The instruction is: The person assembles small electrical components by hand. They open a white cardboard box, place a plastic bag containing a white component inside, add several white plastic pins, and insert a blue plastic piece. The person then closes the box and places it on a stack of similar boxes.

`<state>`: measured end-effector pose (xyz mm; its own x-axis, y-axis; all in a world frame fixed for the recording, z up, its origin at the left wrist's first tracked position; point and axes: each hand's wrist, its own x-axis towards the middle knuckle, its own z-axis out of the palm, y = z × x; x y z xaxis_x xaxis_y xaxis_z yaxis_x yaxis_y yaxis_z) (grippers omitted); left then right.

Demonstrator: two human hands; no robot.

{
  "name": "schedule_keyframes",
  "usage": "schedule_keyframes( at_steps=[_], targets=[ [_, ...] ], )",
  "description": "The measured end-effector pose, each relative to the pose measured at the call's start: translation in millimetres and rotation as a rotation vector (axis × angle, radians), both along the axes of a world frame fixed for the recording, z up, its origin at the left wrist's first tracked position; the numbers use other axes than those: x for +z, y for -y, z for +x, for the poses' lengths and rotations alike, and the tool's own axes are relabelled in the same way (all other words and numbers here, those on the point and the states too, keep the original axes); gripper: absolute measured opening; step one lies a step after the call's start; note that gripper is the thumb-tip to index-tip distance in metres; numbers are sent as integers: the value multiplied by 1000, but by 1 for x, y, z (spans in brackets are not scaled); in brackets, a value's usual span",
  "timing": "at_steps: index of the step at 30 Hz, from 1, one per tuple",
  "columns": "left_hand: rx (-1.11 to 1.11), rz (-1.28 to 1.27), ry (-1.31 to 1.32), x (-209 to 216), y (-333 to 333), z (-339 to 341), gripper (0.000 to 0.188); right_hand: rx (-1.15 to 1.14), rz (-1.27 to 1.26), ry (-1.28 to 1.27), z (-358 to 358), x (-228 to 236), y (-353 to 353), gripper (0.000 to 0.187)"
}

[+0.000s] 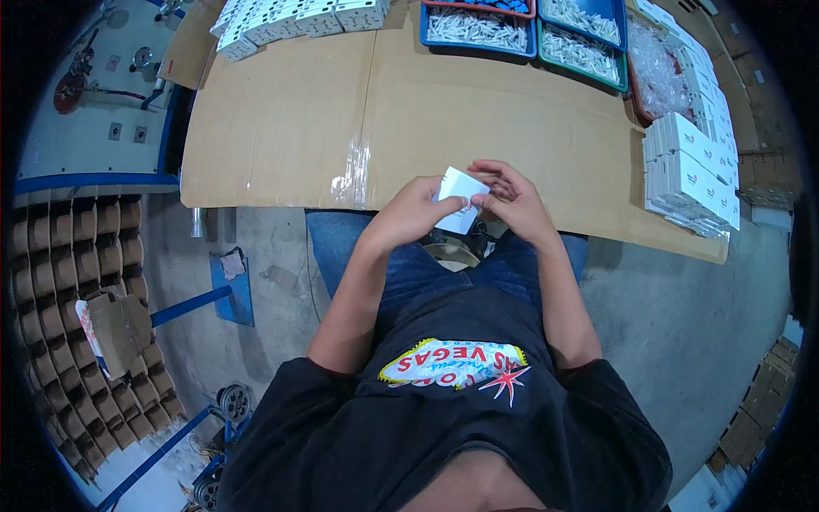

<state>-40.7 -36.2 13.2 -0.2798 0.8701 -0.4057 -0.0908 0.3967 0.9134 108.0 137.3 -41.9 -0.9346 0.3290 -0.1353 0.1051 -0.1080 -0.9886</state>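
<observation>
A small white carton point(461, 198) is held up over my lap, just at the near edge of the cardboard-covered table point(281, 128). My left hand point(415, 207) grips its left side, the thumb lying across the front face. On the other side, my right hand point(514, 201) has its thumb against the carton's right edge, with its fingers curled behind and above. Whether anything sits inside the carton cannot be seen.
Stacked white boxes point(691, 171) stand at the right edge, with more white boxes point(299, 19) at the far left. Blue trays point(478, 32) and a green tray point(582, 60) hold small white pieces. Clear plastic bags point(661, 72) fill a brown tray. A cardboard divider grid point(77, 299) is at left.
</observation>
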Motion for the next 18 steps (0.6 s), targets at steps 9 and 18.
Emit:
schedule_keyframes(
  at_steps=[9, 18],
  targets=[
    [434, 134, 636, -5, -16, 14, 52, -22, 658, -130, -8, 34, 20, 79],
    [482, 176, 817, -20, -28, 31, 57, -39, 518, -233, -12, 26, 21, 63]
  ],
)
